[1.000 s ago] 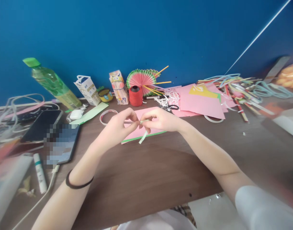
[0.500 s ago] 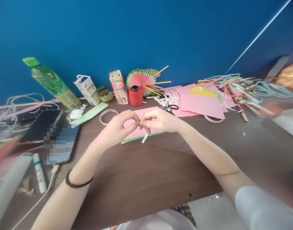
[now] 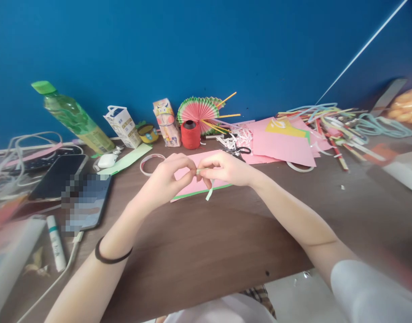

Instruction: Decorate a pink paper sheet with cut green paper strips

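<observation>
My left hand [image 3: 170,177] and my right hand [image 3: 224,168] meet fingertip to fingertip at mid-table, both closed in a pinch. Between them they grip a narrow pale green paper strip [image 3: 209,194]. Its loose end hangs below the right fingers, while the pinched part is mostly hidden by the fingertips. Beneath the hands lies pink paper with a green edge [image 3: 192,193]. Left of it is a roll of tape [image 3: 143,167], partly behind my left hand. Black-handled scissors [image 3: 243,151] rest beyond my right hand.
Along the blue wall stand a green bottle [image 3: 78,119], a milk carton [image 3: 124,127], a red spool [image 3: 190,135] and a folded paper fan [image 3: 199,112]. Pink sheets [image 3: 283,143] and a heap of sticks and cords [image 3: 340,125] lie right. A phone [image 3: 59,177] and marker [image 3: 56,244] lie left.
The hanging end of the strip has swung a little to the right. Both hands keep their pinch in nearly the same place.
</observation>
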The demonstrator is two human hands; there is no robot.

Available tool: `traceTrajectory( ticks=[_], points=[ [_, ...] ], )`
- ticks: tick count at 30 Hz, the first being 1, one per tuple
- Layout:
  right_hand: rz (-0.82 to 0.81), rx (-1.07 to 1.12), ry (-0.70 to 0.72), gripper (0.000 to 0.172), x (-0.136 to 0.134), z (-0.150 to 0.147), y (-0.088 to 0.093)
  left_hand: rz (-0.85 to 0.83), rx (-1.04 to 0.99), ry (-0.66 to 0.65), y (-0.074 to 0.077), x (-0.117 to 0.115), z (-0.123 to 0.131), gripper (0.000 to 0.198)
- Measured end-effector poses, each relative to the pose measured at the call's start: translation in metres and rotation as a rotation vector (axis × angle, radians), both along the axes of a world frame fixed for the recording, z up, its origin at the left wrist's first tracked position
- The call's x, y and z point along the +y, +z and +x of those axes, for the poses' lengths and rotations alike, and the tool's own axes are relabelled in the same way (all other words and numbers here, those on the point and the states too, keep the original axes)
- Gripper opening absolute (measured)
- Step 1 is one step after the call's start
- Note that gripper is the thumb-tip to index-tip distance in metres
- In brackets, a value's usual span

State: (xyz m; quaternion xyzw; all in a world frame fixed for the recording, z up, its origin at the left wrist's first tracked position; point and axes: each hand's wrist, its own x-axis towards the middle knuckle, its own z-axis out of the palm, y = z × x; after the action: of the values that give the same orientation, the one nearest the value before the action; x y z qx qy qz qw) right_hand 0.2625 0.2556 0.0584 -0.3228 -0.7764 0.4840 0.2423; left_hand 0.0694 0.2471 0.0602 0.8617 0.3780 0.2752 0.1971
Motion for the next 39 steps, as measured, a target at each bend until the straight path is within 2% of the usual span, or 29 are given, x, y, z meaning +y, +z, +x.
traceTrajectory(
  ticks=[7,11,17,19,23,27,30,32,34,36,37,39],
  points=[
    [-0.027,-0.009,0.008,0.017,0.004,0.005,0.003,-0.012,-0.039,0.072,-0.001,0.001,0.002,0.012],
    [0.021,-0.079,-0.053,0.019,0.008,0.010,0.003,-0.058,-0.072,0.180,-0.005,0.013,-0.007,0.009],
    [0.075,-0.257,-0.196,0.025,0.015,0.019,0.003,-0.187,0.000,0.548,-0.017,0.043,-0.048,0.007],
    [0.082,-0.280,-0.226,0.029,0.015,0.020,0.004,-0.186,0.018,0.611,-0.022,0.049,-0.066,0.008],
    [0.093,-0.303,-0.234,0.031,0.015,0.021,0.006,-0.155,0.069,0.891,-0.024,0.053,-0.092,0.013],
    [0.096,-0.354,-0.226,0.031,0.015,0.021,0.006,-0.128,0.139,0.995,-0.023,0.051,-0.103,0.020],
    [0.098,-0.388,-0.215,0.031,0.014,0.020,0.005,-0.046,0.165,1.014,-0.024,0.052,-0.103,0.013],
    [0.111,-0.408,-0.209,0.030,0.012,0.018,0.004,-0.011,0.170,0.974,-0.023,0.052,-0.098,0.024],
    [0.138,-0.427,-0.197,0.029,0.010,0.015,0.003,-0.022,0.162,0.839,-0.020,0.051,-0.087,0.030],
    [0.165,-0.444,-0.167,0.027,0.007,0.011,0.002,-0.069,0.093,0.670,-0.014,0.047,-0.070,0.026],
    [0.182,-0.452,-0.145,0.026,0.006,0.008,0.001,-0.153,0.059,0.533,-0.011,0.044,-0.060,0.028],
    [0.222,-0.473,-0.097,0.026,0.003,0.003,-0.001,-0.271,-0.009,0.347,-0.005,0.035,-0.040,0.031]
  ],
)
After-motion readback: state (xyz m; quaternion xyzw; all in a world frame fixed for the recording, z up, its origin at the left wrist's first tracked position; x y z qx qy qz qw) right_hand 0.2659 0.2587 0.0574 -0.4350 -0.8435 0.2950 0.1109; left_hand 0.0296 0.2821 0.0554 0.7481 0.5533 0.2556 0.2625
